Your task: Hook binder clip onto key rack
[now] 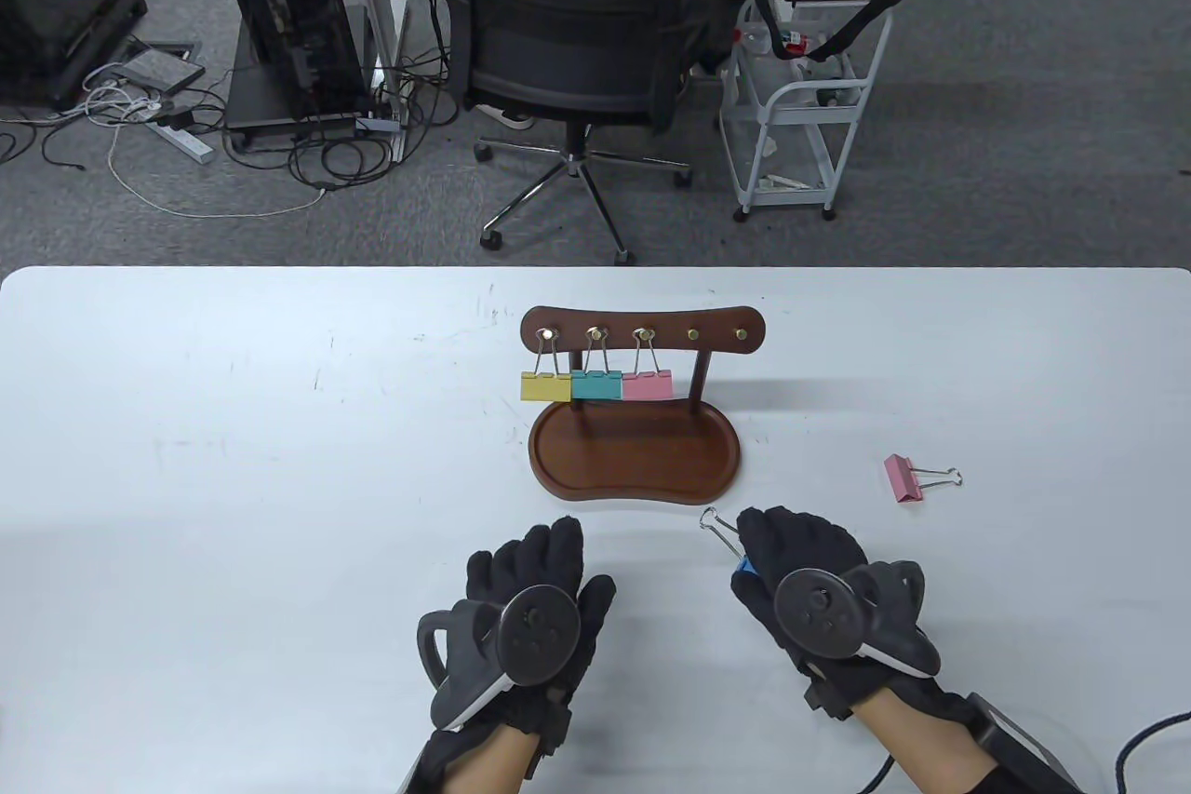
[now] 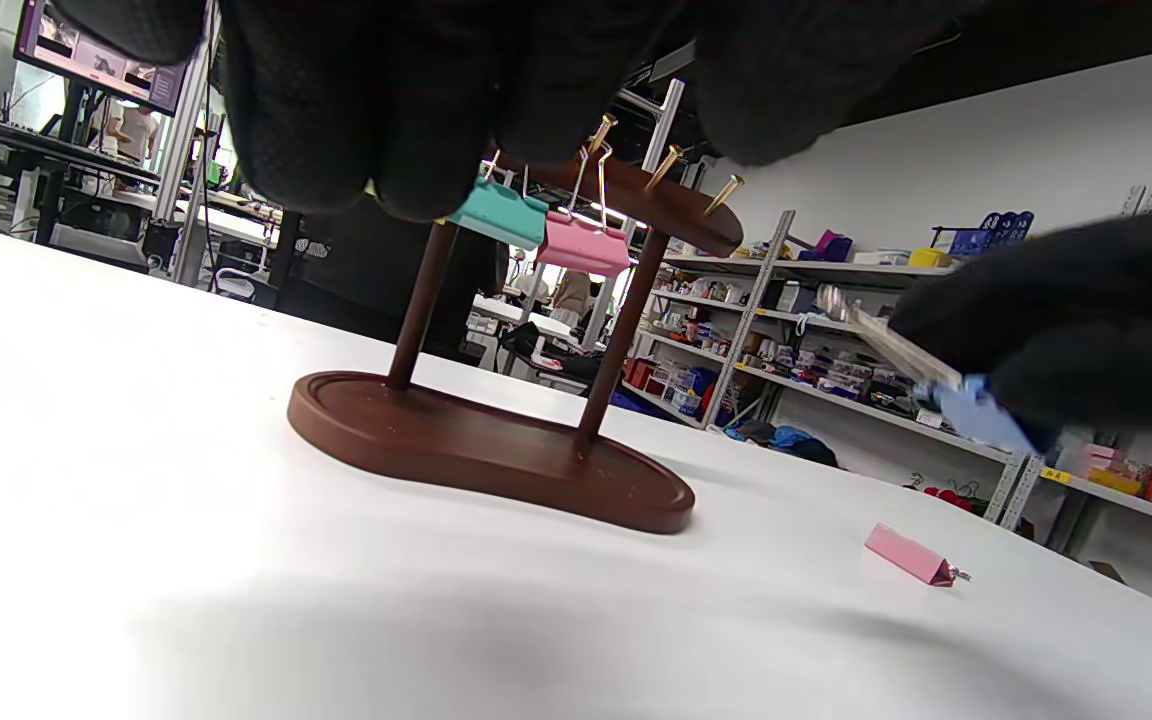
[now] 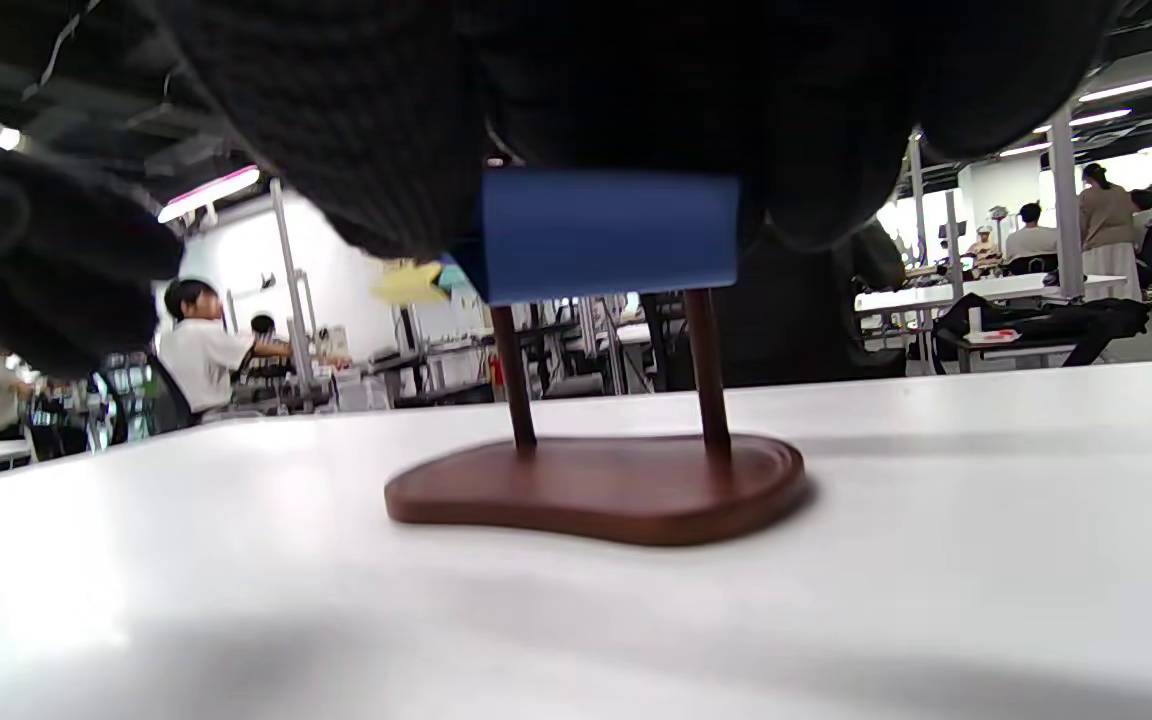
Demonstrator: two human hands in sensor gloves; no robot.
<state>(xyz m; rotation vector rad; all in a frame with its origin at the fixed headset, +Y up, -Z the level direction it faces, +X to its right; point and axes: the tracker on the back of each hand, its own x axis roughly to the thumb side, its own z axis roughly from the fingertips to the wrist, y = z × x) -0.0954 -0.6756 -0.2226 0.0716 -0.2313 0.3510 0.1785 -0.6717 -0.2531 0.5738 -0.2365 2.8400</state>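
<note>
Fingers [image 1: 791, 538] of my right hand [image 1: 819, 589] gripped the blue binder clip [image 3: 608, 235], near the key rack [image 1: 642, 408]. Left hand [image 1: 530, 598] hovered empty, fingers loosely extended.

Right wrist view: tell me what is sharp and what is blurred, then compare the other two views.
Right wrist view: the blue clip and glove fingers are soft, the rack base fairly sharp. Left wrist view: the right hand and its clip are blurred, the white table glares. Table view: evenly lit and sharp, with a soft shadow beside the rack.
</note>
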